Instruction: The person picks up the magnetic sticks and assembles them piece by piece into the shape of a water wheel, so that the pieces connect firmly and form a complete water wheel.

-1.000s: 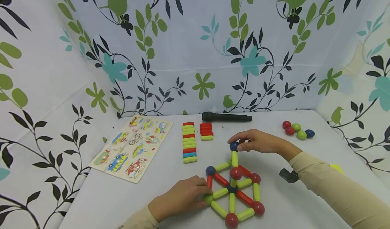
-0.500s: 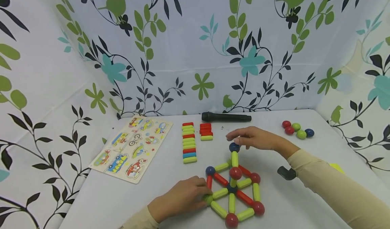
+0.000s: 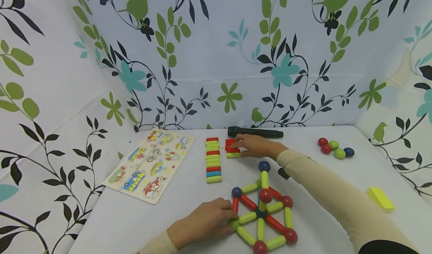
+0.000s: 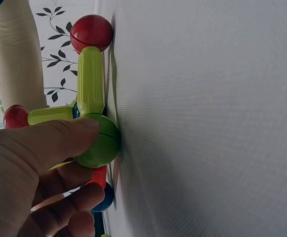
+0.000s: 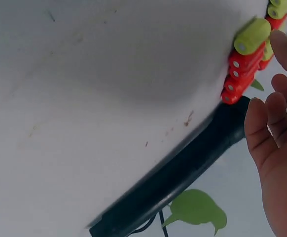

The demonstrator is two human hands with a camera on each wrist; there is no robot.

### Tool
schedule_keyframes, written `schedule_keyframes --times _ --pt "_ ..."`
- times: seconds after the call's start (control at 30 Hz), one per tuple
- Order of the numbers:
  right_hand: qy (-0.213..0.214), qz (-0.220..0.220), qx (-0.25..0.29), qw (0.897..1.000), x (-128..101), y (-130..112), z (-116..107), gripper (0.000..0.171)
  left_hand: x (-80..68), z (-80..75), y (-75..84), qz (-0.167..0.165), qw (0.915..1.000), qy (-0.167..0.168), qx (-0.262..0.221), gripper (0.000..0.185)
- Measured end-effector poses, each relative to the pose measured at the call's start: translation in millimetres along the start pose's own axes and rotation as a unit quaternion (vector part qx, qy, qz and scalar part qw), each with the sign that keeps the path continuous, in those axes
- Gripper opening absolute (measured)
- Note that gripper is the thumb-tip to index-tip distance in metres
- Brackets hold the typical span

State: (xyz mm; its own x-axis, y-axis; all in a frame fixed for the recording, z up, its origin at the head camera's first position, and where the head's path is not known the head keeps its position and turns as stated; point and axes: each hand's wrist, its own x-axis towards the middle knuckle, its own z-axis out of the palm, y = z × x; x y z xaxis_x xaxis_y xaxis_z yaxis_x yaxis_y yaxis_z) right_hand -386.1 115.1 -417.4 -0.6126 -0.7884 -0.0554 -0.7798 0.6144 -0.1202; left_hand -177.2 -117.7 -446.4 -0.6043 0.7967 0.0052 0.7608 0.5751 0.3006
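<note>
- Currently right hand [image 3: 254, 146] is over the short stack of red sticks [image 3: 231, 146], fingers straight and loosely spread; wrist view shows fingertips [image 5: 281, 47] just beside the sticks, contact not clear.
- Stack has one green stick [image 3: 233, 155] at its near end; the black microphone [image 3: 255, 132] lies just behind the hand.
- Longer row of mixed sticks [image 3: 213, 160] sits just left of that stack.
- Left hand [image 3: 204, 222] pinches the green ball [image 4: 100, 143] at the left corner of the stick-and-ball wheel [image 3: 263, 211], thumb on top, holding it to the white table [image 3: 141, 224].
- Right forearm [image 3: 324, 194] crosses just past the wheel's right side; blue ball [image 3: 264, 166] tops its upright green stick.
- Vehicle puzzle board [image 3: 152, 164] far left, loose ball cluster [image 3: 334, 149] far right, yellow block [image 3: 380, 198] near right edge.
</note>
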Motion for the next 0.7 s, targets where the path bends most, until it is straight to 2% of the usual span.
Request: schedule_keyframes --times 0.13,0.3,0.43,0.53,0.6,0.7 --pt "-0.004 -0.038 -0.049 0.998 6 0 9 0.047 -0.3 -0.2 0.2 0.002 1.0000 0.000 0.007 0.033" --pt "0.000 -0.035 -0.052 0.998 6 -1 15 0.036 -0.6 -0.9 0.2 0.005 1.0000 -0.002 0.004 0.033" --pt "-0.013 -0.021 -0.031 0.999 8 -5 17 0.022 -1.3 -0.7 0.6 0.006 1.0000 0.003 0.004 0.032" --pt "-0.035 0.004 -0.026 0.999 8 -6 18 0.018 -1.6 -0.3 0.8 0.006 1.0000 0.004 0.006 0.032" --pt "-0.034 0.026 -0.014 0.999 3 -5 17 0.020 -1.4 -0.4 1.0 0.005 1.0000 0.004 0.007 0.033" --pt "0.000 0.065 0.031 0.997 -16 1 13 0.031 -1.1 -1.1 1.3 0.004 1.0000 0.002 0.004 0.034"
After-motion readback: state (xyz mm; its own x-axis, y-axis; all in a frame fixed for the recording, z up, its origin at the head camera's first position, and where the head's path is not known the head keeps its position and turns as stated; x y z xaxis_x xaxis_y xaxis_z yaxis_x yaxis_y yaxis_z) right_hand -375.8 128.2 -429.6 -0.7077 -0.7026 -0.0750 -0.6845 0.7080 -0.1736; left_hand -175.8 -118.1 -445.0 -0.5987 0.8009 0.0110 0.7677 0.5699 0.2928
